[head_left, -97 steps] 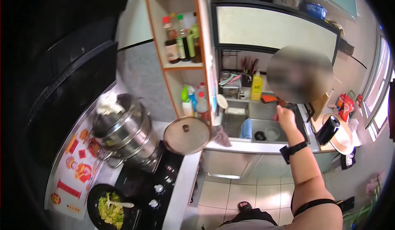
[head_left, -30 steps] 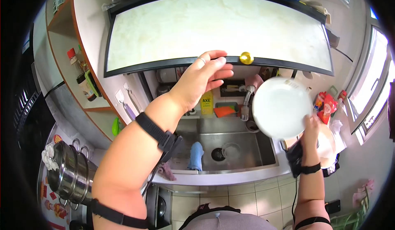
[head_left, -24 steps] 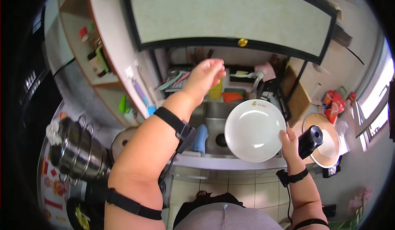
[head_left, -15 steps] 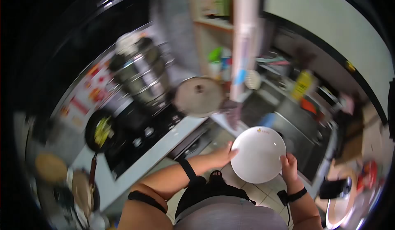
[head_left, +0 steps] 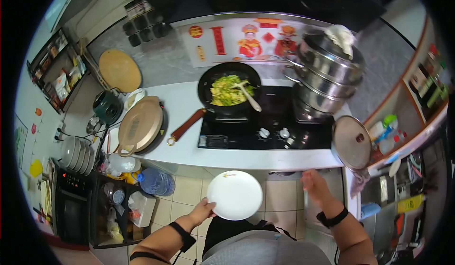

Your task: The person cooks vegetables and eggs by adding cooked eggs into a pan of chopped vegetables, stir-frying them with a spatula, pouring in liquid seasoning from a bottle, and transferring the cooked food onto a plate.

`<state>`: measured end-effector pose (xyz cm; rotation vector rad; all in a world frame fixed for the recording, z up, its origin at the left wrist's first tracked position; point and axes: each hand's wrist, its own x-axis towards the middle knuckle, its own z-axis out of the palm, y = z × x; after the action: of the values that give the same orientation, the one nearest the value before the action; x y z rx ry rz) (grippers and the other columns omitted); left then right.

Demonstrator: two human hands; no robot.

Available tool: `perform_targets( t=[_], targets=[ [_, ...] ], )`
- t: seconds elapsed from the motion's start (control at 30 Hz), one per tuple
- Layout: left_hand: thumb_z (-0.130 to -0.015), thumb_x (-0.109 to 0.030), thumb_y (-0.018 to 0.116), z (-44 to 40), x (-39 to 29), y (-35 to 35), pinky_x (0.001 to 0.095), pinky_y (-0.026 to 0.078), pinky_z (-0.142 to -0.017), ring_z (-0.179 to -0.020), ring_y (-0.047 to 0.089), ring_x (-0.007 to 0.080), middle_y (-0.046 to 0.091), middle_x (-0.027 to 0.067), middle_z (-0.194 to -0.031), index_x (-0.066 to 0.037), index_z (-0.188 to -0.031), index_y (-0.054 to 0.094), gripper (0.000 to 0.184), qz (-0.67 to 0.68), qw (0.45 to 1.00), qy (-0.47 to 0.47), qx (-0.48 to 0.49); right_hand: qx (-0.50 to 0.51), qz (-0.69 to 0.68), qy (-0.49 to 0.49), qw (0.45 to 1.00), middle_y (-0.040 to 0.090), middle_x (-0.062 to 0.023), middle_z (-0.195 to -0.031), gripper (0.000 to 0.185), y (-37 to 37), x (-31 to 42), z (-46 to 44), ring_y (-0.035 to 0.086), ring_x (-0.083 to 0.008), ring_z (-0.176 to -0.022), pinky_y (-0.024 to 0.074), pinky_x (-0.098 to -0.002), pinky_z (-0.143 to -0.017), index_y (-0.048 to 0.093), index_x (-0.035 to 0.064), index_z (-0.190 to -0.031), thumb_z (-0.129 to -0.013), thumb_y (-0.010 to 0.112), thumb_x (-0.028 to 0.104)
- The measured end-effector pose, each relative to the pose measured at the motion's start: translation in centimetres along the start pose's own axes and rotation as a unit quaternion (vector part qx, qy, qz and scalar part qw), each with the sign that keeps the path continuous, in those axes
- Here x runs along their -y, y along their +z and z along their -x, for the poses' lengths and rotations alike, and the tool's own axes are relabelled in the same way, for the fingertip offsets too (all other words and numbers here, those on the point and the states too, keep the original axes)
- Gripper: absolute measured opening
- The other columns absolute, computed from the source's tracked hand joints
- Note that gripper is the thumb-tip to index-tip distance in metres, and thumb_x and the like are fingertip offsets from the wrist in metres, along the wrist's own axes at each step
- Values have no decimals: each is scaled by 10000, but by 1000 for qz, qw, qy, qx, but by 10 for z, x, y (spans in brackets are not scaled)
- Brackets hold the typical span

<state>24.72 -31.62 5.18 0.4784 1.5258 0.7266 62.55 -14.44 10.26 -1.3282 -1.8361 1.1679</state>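
My left hand (head_left: 203,210) grips the lower left rim of a white plate (head_left: 235,196), which has a small printed motif near its top edge and nothing on it. To the right, apart from the plate, my right hand (head_left: 316,187) is raised with loosely bent fingers, slightly blurred, and holds nothing that I can see. On the left burner, a black frying pan (head_left: 206,87) with a brown handle contains green and yellow chopped food (head_left: 225,92). A light-coloured spatula (head_left: 250,97) rests in the food, its handle over the pan's right rim.
Stacked steel steamer pots (head_left: 327,70) stand on the hob's right side. A round lid (head_left: 351,143) leans at the counter's right end, near the sink (head_left: 379,227). Left on the counter are a beige pan (head_left: 140,124) and a green pot (head_left: 107,107). A water jug (head_left: 156,183) stands below.
The view has turned left, from the sink side to the hob. My right hand has let go of the plate and moved away to the right; my left hand still holds it.
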Motion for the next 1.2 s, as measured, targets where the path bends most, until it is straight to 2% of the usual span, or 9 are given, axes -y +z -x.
perform_targets(
  t=[0.13, 0.17, 0.27, 0.4, 0.53, 0.73, 0.8, 1.03, 1.2],
  targets=[
    [-898, -155, 475, 9, 2, -91, 253, 501, -637, -751, 557, 138, 553, 77, -987, -41, -1232, 372, 368, 109, 987, 17, -115, -103, 78, -192, 973, 570, -81, -841, 252, 50, 78, -102, 528, -119, -652, 449, -257, -593, 503, 21, -1109, -871, 555, 82],
    [-898, -155, 475, 3, 4, -112, 253, 501, -637, -751, 557, 138, 553, 77, -987, -41, -1232, 372, 368, 111, 987, 16, -115, -105, 79, -177, 975, 557, -85, -900, 299, 61, 99, -123, 514, -118, -676, 438, -251, -605, 482, 10, -1145, -856, 557, 33],
    [-903, -146, 465, -22, 0, -162, 248, 492, -616, -716, 540, 128, 553, 66, -957, -58, -1218, 382, 338, 161, 974, 37, -153, -161, 200, -209, 944, 539, -164, -1019, 427, 93, 149, -176, 557, -237, -712, 480, -327, -641, 476, 26, -1171, -785, 645, 98],
    [-903, -132, 464, -53, -27, -191, 230, 478, -565, -665, 529, 116, 556, 51, -904, -71, -1163, 408, 273, 201, 959, 79, -184, -139, 416, -190, 878, 511, -154, -965, 533, 122, 179, -211, 556, -300, -865, 491, -384, -722, 457, 67, -1228, -742, 659, 146],
    [-897, -129, 473, -74, -50, -212, 223, 472, -548, -669, 534, 113, 561, 47, -897, -79, -1134, 424, 246, 187, 954, 121, -203, -69, 483, -137, 862, 520, -142, -859, 539, 136, 166, -240, 580, -310, -724, 504, -393, -672, 470, 111, -1251, -735, 627, 113],
    [-903, -137, 467, -75, -88, -220, 238, 465, -559, -695, 533, 121, 562, 48, -914, -70, -1128, 436, 236, 172, 949, 158, -211, -69, 441, -73, 892, 595, -206, -875, 399, 120, 181, -270, 605, -366, -776, 500, -428, -702, 571, 112, -1157, -760, 541, 135],
    [-905, -141, 465, -79, -88, -219, 247, 461, -563, -698, 532, 127, 560, 49, -913, -63, -1130, 433, 240, 171, 946, 171, -216, -115, 305, -114, 939, 616, -214, -798, 302, 106, 186, -284, 607, -360, -761, 495, -426, -719, 636, 93, -1051, -774, 521, 118],
    [-907, -127, 450, -61, -105, -188, 242, 451, -576, -696, 533, 117, 567, 43, -903, -64, -1125, 438, 227, 227, 914, 173, -287, -150, 339, -234, 899, 600, -164, -699, 231, 138, 172, -351, 599, -345, -638, 496, -446, -584, 664, 159, -987, -776, 574, 131],
    [-902, -126, 453, -45, -108, -175, 244, 441, -554, -685, 539, 114, 574, 31, -897, -87, -1106, 452, 208, 287, 882, 193, -319, 12, 362, -242, 900, 605, -155, -703, 264, 121, 176, -332, 598, -336, -639, 498, -441, -593, 663, 164, -1002, -751, 582, 154]
  ],
)
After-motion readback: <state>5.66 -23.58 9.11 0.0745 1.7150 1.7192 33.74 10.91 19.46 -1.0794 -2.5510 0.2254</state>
